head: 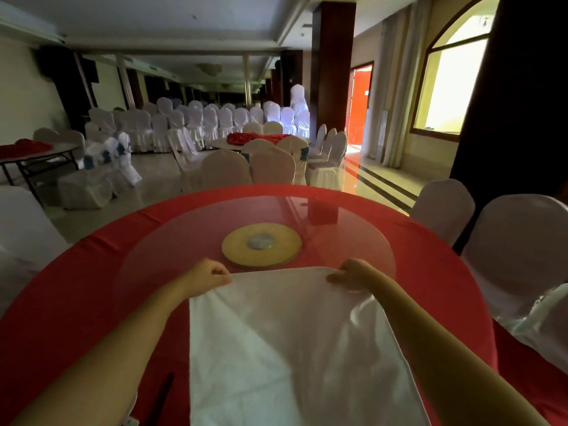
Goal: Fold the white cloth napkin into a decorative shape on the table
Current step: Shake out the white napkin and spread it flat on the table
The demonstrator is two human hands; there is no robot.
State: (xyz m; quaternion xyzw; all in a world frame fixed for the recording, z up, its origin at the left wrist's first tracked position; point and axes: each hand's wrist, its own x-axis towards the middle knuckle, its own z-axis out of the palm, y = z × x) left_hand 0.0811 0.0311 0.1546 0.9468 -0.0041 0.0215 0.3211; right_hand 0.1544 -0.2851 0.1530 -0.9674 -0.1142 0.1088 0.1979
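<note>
Each grip is pinching a far corner of the white napkin (pixel 285 342), the left hand (pixel 206 276) at lower centre-left and the right hand (pixel 350 275) at lower centre-right, and the cloth is lying spread toward the bottom edge over the red-clothed surface (pixel 76 287), just before the glass turntable (pixel 184 238).

Napkin (pixel 295 342): white woven cloth, matt, softly creased, pinched in each grip. Surface (pixel 76 287) beneath it: red cloth cover, matt, smooth. Beyond the grips: clear glass turntable (pixel 347 232), glossy and reflective, on a yellow disc (pixel 276 250), possibly wood; its grey hub looks metallic.
</note>
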